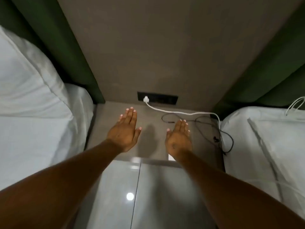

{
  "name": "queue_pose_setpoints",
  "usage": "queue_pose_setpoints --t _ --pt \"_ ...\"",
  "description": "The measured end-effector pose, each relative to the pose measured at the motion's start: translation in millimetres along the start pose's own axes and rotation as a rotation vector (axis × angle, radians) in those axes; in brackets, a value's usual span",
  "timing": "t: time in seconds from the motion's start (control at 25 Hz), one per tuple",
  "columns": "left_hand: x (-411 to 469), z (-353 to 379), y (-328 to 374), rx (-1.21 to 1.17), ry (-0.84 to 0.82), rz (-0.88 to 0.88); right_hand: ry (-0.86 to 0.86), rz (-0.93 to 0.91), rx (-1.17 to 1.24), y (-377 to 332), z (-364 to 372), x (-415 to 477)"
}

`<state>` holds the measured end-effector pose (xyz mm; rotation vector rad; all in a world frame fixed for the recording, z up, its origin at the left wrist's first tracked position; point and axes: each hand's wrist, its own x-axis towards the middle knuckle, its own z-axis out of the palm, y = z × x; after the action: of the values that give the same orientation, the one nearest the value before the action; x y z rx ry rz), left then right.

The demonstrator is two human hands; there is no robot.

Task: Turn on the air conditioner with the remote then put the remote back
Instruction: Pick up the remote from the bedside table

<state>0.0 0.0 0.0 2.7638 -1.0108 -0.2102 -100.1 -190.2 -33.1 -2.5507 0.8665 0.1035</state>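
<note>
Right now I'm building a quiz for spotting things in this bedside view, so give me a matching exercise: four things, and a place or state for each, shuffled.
Things:
1. white plug
2. black cable
3. left hand
4. pillow

Places or states:
A. far left, on a bed
B. in the dark wall socket
C. open, holding nothing
D. looped on the nightstand's right side

Pairs: 1-B, 2-D, 3-C, 4-A
</note>
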Motion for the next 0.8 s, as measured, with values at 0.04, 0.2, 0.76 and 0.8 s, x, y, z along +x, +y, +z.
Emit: queue_pose_setpoints --t 0.04,0.2,0.76,0.8 --pt "-3.9 30.9 0.6 0.009 -0.067 -0.006 -0.043 0.044 -0.024 14.6 25.6 -0.8" --pt "-6.8 153.1 2.1 -0.011 -0.208 -0.029 -0.078 0.139 0.011 73.4 128.2 12.2" --pt "32.1 293.6 5.0 -0.039 -0.267 -0.029 0.032 0.185 0.010 130.3 232.0 77.2" --pt "35.6 292.7 5.5 -0.039 -0.270 -0.030 0.064 0.180 -0.015 129.2 231.6 81.3"
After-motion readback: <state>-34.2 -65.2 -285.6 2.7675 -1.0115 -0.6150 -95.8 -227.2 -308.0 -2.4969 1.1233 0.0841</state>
